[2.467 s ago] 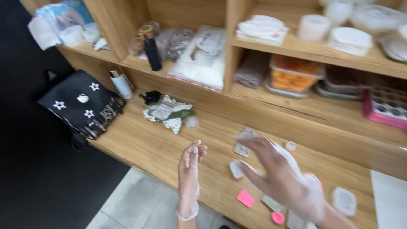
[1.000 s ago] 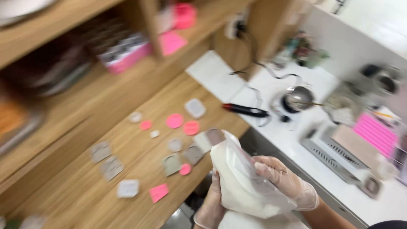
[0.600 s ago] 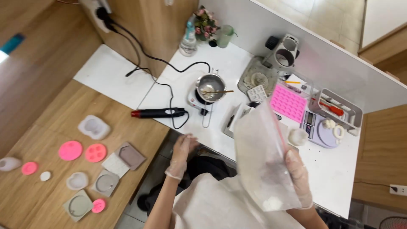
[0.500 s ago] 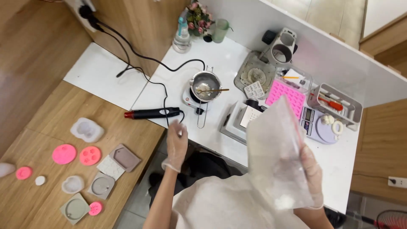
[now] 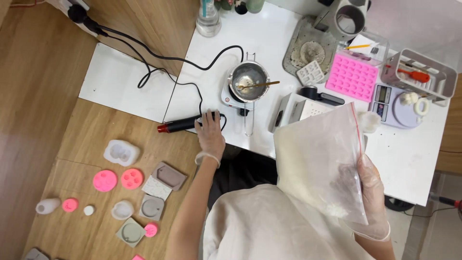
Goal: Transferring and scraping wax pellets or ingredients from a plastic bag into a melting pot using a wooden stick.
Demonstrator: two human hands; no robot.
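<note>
We get bright, even light here, pretty soft overall, so shadows stay faint, mostly a dim patch under the desk (image 5: 288, 33) edge near our lap. The white desk top runs close to blown out, with a bit of glare on the metal pot (image 5: 248, 77). Focus is sharp across the middle. Straight lines bow a little toward the corners, wide lens stuff.

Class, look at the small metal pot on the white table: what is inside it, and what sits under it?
Inside the metal pot, a stick rests on whitish residue. Under it sits a small white hot plate; its top surface is covered.
</note>
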